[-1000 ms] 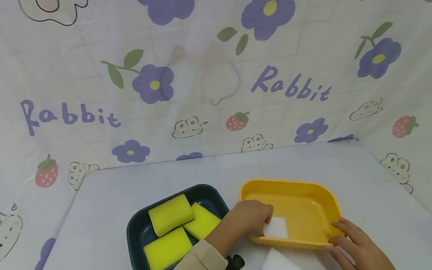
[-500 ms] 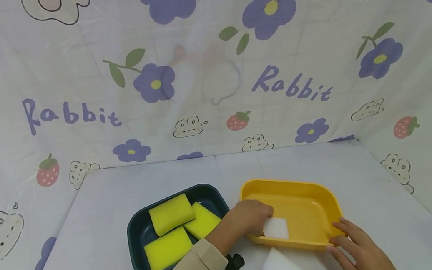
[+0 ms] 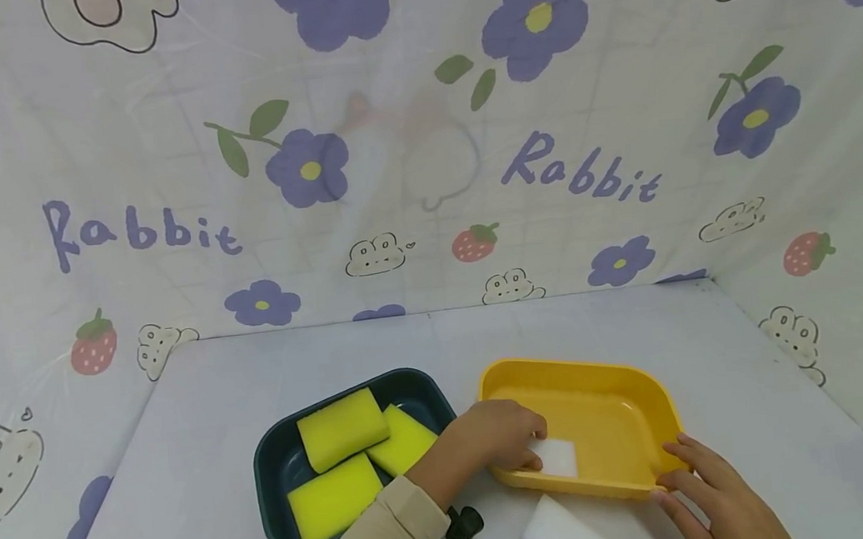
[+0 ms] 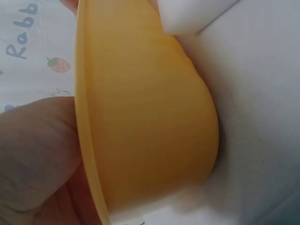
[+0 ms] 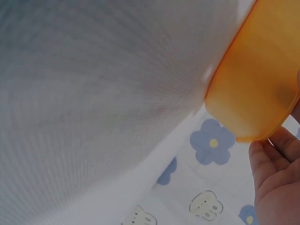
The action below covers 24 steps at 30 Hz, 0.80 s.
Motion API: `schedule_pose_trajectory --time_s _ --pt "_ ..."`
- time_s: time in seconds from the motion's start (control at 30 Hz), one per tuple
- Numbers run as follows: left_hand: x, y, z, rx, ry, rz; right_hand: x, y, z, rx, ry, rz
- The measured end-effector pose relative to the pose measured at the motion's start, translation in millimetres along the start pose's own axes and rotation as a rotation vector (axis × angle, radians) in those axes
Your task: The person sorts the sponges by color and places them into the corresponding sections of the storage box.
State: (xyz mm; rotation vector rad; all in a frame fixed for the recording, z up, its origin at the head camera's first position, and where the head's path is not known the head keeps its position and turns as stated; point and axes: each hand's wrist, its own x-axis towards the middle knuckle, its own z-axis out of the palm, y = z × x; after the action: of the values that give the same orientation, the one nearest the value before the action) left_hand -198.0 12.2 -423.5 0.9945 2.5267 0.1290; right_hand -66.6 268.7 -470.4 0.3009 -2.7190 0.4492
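My left hand [image 3: 499, 436] reaches over the near left side of the yellow tray [image 3: 599, 412]. Its bent fingers overlap the left end of a white sponge [image 3: 560, 458] lying flat inside, with the thumb over it; I cannot tell whether they grip it. In the left wrist view that hand [image 4: 37, 154] lies along the tray's rim [image 4: 83, 93]. My right hand [image 3: 721, 495] touches the tray's near right corner with spread fingers. In the right wrist view its fingertips [image 5: 257, 146] meet the rim. Another white sponge [image 3: 566, 531] lies on the table before the tray.
A dark green tray [image 3: 270, 498] stands left of the yellow one, with three yellow sponges [image 3: 335, 497] in it. A small black knob [image 3: 464, 526] shows beside the left sleeve [image 3: 389, 527]. Patterned cloth [image 3: 422, 136] hangs behind the white table [image 3: 207, 385].
My left thumb and index finger have spread apart over the white sponge's left end; the thumb now shows. The right hand and both trays have stayed in place.
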Motion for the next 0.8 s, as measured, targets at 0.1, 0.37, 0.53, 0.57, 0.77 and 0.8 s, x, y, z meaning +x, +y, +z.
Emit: schedule_pose_trajectory --time_s 0.1,0.37,0.53,0.57,0.77,0.8 --pt "-0.2 -0.6 -0.2 0.005 0.005 0.005 0.5 -0.4 -0.2 -0.005 0.013 -0.012" --pt "0.0 -1.6 0.8 0.005 0.012 -0.005 1.6 -0.1 0.8 -0.01 0.023 -0.018" --pt "0.9 -6.3 4.9 -0.057 0.037 0.025 0.8 1.3 1.7 -0.01 0.037 -0.04" --pt "0.2 -7.0 5.6 -0.071 0.046 0.04 0.5 1.7 1.7 -0.005 0.043 -0.046" --pt "-13.0 -6.4 4.7 -0.079 0.109 0.13 0.3 1.8 0.5 -0.001 0.035 -0.043" --pt "-16.8 -6.1 4.2 -0.076 0.124 0.137 0.5 1.4 0.2 -0.003 0.026 -0.036"
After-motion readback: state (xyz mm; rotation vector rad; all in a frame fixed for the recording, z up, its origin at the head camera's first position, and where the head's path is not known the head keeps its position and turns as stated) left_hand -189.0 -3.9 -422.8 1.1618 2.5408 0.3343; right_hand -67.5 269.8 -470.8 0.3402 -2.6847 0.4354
